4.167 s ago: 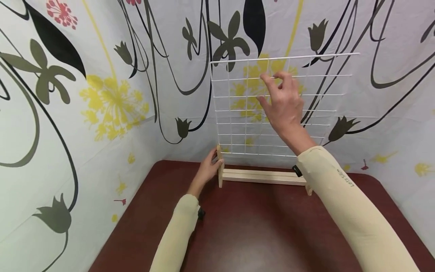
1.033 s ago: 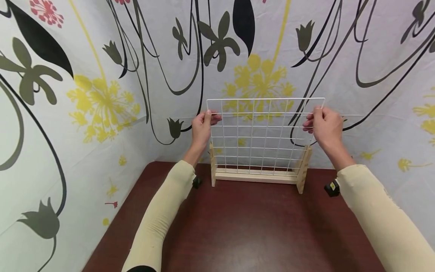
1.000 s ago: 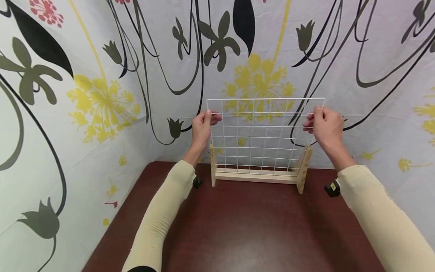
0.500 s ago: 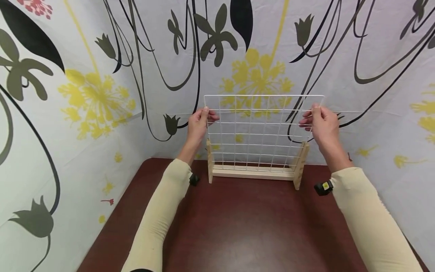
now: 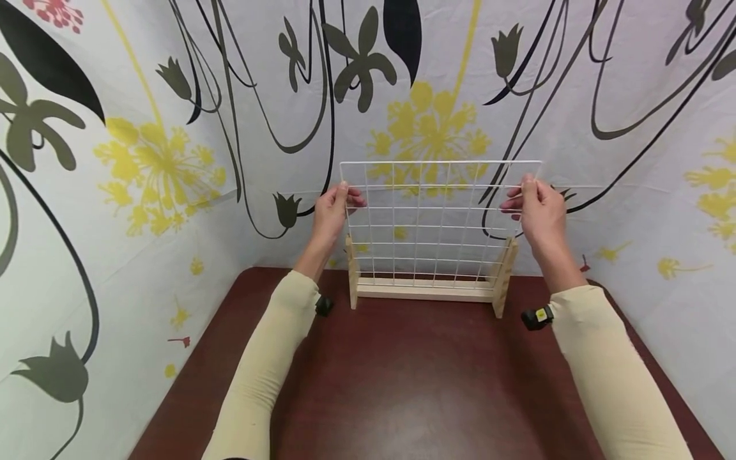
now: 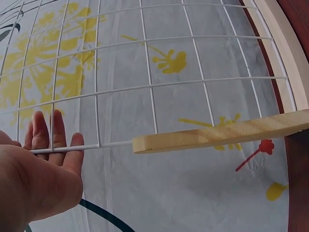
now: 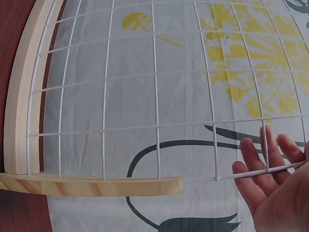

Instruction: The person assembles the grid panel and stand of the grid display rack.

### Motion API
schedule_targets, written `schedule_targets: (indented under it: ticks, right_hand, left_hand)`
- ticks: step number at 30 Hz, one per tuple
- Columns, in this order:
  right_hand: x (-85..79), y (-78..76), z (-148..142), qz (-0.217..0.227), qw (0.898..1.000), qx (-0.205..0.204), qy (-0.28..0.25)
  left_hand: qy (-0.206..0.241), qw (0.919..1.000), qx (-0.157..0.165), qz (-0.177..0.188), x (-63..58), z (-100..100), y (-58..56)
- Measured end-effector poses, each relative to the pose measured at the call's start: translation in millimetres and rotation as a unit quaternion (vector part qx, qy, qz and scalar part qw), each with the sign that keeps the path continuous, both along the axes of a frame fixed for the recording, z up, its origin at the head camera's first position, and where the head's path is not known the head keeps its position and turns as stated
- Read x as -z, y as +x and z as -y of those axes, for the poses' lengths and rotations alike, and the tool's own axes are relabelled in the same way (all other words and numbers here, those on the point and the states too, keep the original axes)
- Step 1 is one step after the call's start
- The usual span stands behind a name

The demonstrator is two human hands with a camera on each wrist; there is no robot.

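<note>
A white wire grid panel (image 5: 439, 162) stands upright in a pale wooden stand (image 5: 425, 294), its lower edge along the stand's crossbar. The left hand (image 5: 330, 214) holds the panel's left edge near the top, thumb in front and fingers behind the wires. Opposite it, the right hand (image 5: 543, 211) grips the right edge at about the same height. In the left wrist view a wooden upright (image 6: 207, 137) lies along the panel's side wire, below the left hand (image 6: 48, 169). The right wrist view has the other upright (image 7: 96, 186) beside the right hand (image 7: 277, 188).
The stand rests toward the back of a dark red-brown table (image 5: 414, 377). Close behind and to the left hangs a white cloth (image 5: 276, 115) printed with flowers. A small black device (image 5: 537, 317) is at the right wrist, another (image 5: 324, 306) at the left.
Since the earliest frame the panel has come down between the uprights. The left hand moved up from the left upright, the right hand to the panel's right edge. Lately only the view shifted slightly.
</note>
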State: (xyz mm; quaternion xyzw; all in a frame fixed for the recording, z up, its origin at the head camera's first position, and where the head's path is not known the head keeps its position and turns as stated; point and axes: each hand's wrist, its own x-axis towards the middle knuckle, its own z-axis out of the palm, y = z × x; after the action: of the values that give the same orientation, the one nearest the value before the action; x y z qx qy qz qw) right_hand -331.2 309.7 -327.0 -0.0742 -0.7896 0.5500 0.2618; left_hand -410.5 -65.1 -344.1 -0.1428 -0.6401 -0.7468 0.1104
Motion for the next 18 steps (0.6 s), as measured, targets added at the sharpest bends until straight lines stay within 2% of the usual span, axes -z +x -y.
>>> schedule_targets:
  ticks: [3, 7, 11, 14, 16, 18]
  right_hand:
    - [1.3, 0.3, 1, 0.0, 1.0, 0.0, -0.002]
    - [-1.3, 2.9, 2, -0.003, 1.0, -0.004, -0.008]
    - [-6.2, 4.7, 3, 0.001, 1.0, -0.02, 0.003]
    - [-6.7, 3.9, 2, 0.004, 0.999, -0.036, 0.011]
    - [-4.6, 3.2, 0, 0.001, 0.999, -0.042, 0.015]
    - [0.6, 2.8, -2, -0.009, 0.999, -0.045, 0.027]
  left_hand:
    - [-0.016, 0.9998, -0.007, 0.001, 1.6, 1, 2.0]
    - [-0.068, 0.9975, -0.02, 0.001, -2.1, 3, 3.5]
    - [-0.092, 0.9955, -0.023, -0.005, -5.5, 6, 1.1]
    - [-0.118, 0.9926, -0.021, -0.018, -0.8, 9, -2.9]
    - [-0.164, 0.9853, -0.031, -0.035, 6.1, 12, -3.6]
    - [-0.229, 0.9707, -0.044, -0.059, 16.1, 14, -2.4]
